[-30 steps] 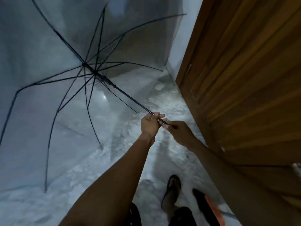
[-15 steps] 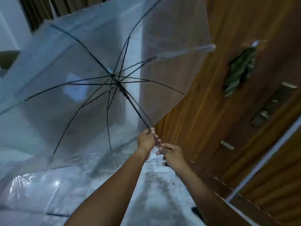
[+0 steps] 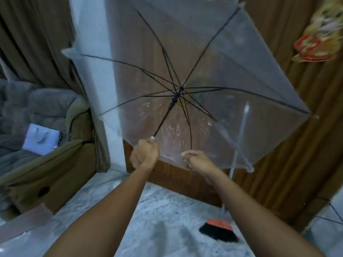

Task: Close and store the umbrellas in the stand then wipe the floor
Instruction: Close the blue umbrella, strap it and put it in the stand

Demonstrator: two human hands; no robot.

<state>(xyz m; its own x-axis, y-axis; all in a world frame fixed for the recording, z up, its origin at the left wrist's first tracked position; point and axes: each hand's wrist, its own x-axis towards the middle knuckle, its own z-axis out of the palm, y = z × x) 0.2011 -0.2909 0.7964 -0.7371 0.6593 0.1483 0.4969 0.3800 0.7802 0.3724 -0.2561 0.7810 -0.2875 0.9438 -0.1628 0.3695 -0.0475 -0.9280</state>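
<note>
A clear umbrella (image 3: 232, 67) with black ribs is open and tilted up in front of me, its canopy facing a wooden door (image 3: 289, 145). My left hand (image 3: 144, 153) is closed around the lower end of its black shaft (image 3: 167, 115). My right hand (image 3: 197, 162) is apart from the shaft, with fingers curled at the canopy's lower rim; whether it grips the rim is unclear. Black ribs of a second umbrella (image 3: 332, 214) show at the right edge. No stand is in view.
A broom (image 3: 219, 230) with an orange head and black bristles stands on the grey marbled floor (image 3: 167, 219), its white handle leaning on the door. A brown sofa (image 3: 46, 160) fills the left, with a white pillar (image 3: 104, 89) beside it. A colourful ornament (image 3: 319, 34) hangs at the upper right.
The view swung up and left, bringing the sofa into sight. The open umbrella tipped further upward. My right hand left the shaft and moved right to the canopy rim.
</note>
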